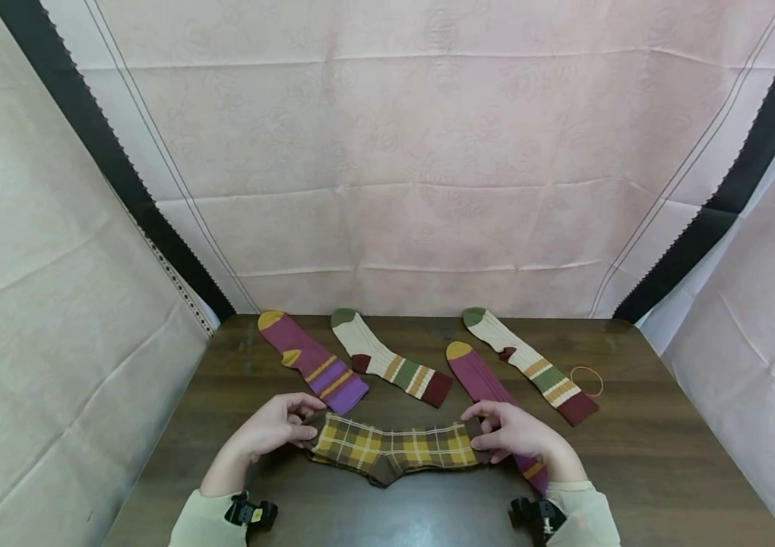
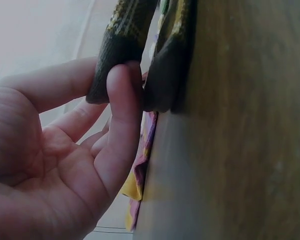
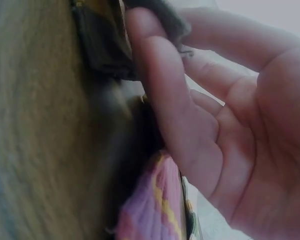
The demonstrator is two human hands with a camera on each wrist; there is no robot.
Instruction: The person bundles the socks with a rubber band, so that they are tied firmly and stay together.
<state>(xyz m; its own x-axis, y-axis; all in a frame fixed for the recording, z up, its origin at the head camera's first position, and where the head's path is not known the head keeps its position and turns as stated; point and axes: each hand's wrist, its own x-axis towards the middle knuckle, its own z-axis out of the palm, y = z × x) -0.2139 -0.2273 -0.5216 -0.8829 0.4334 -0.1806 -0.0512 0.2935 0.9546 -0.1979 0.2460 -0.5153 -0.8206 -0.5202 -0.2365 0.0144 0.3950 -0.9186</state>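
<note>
A yellow-and-brown plaid sock (image 1: 397,447) is stretched sideways between both hands, just above the table. My left hand (image 1: 280,425) pinches one dark end between thumb and fingers; my right hand (image 1: 520,434) pinches the other dark end. Both wrist views show a second dark piece, the lower sock (image 2: 165,75), beneath the pinched one and close to the tabletop. Under the right hand runs a purple sock (image 1: 479,376) with a yellow toe, partly hidden by that hand. A matching purple sock (image 1: 319,365) lies beyond the left hand.
Two cream socks with green toes and striped cuffs, a left one (image 1: 387,357) and a right one (image 1: 531,365), lie toward the back of the wooden table (image 1: 661,463). A thin elastic loop (image 1: 587,370) rests by the right one. Pale cloth walls (image 1: 422,175) surround the table.
</note>
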